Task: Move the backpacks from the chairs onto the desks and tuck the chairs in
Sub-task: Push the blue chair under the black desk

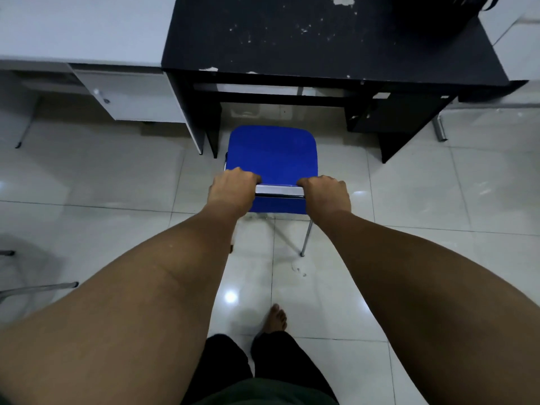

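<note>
Forearms: nearest the camera, both bare forearms are stretched forward and down toward the chair; below them dark trousers and one bare foot [276, 318] on the glossy white tiled floor [409, 200] are seen.
Left grip: the left hand [232, 190] is clenched over the left end of the chrome top rail [279, 190] of the backrest.
Right grip: the right hand [327, 194] is curled round the right end of the same rail.
Reason for hold: a two-handed, evenly spaced grasp is judged to keep the chair square while it is pushed in.
Chair: the blue padded chair with thin metal legs [273, 152] is stood facing the knee opening; its front edge is near the opening, not yet under it, and the seat is bare.
Bench: the chipped black laminate bench [321, 45] is straight ahead, beside a white bench with a drawer [87, 27].
Backpack: a dark strapped object, probably the backpack [455, 4], is laid on the black bench's far right corner, mostly cut off.
Writing: no brand or label can be read.
</note>
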Available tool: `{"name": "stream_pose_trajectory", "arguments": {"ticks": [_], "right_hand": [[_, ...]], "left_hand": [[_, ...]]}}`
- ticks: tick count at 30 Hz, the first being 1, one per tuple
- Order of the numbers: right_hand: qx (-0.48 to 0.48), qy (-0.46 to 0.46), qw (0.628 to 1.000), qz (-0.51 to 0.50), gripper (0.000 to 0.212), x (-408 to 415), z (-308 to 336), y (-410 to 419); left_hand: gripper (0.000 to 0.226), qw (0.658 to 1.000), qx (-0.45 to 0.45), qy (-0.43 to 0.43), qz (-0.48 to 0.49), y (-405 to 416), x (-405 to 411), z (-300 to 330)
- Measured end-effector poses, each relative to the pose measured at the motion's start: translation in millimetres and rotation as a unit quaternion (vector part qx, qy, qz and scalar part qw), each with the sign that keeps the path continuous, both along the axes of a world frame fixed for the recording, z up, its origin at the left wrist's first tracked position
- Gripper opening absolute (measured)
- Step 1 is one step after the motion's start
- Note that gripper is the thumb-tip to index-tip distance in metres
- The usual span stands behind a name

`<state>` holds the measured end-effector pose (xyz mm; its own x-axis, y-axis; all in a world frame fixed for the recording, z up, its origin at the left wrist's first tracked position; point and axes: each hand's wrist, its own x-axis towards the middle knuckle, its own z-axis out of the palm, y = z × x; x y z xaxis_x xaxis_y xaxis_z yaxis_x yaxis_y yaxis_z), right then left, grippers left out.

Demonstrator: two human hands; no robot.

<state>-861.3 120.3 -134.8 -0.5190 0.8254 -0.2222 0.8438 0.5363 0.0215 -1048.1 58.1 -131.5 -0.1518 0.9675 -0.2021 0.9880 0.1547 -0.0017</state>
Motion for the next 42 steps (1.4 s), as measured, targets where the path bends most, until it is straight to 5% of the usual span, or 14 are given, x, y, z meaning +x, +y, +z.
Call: {"name": "stream_pose_trajectory", "arguments": {"ticks": [42], "right_hand": [[-0.009,0.013,1.000,0.008,0.035,-99.0,-2.9,284.3]], "left_hand": [[0.042,1.000,-0.004,0.001,0.000,279.0,-104.3,-8.4]]}}
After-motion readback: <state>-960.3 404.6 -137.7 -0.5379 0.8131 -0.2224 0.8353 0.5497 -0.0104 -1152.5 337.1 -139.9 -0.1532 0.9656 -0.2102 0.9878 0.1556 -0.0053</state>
